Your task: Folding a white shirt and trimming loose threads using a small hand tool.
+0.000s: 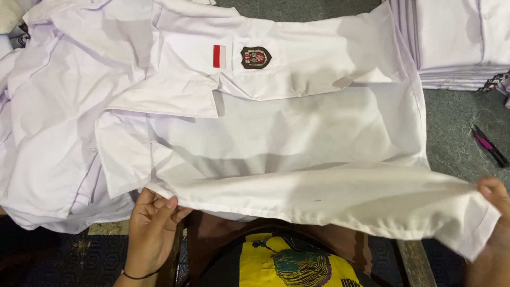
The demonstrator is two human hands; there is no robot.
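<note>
White shirt (276,133) lies spread across the grey surface (457,133), its near side lifted at the surface's near edge by both hands. L hand (151,223) pinches the fabric near the shoulder end, fingers together & clamped on the cloth. R hand (494,194) at the near right corner grips the hem end, fingers closed on the fabric. Red-and-white patch (219,56) & dark crest badge (255,57) sit on the folded part toward the far edge. Stack of folded white shirts (457,42) at far right corner; more loose white shirts (48,117) along the left edge. Pink-and-black snips (489,144) by the right edge, apart from the shirt.
</note>
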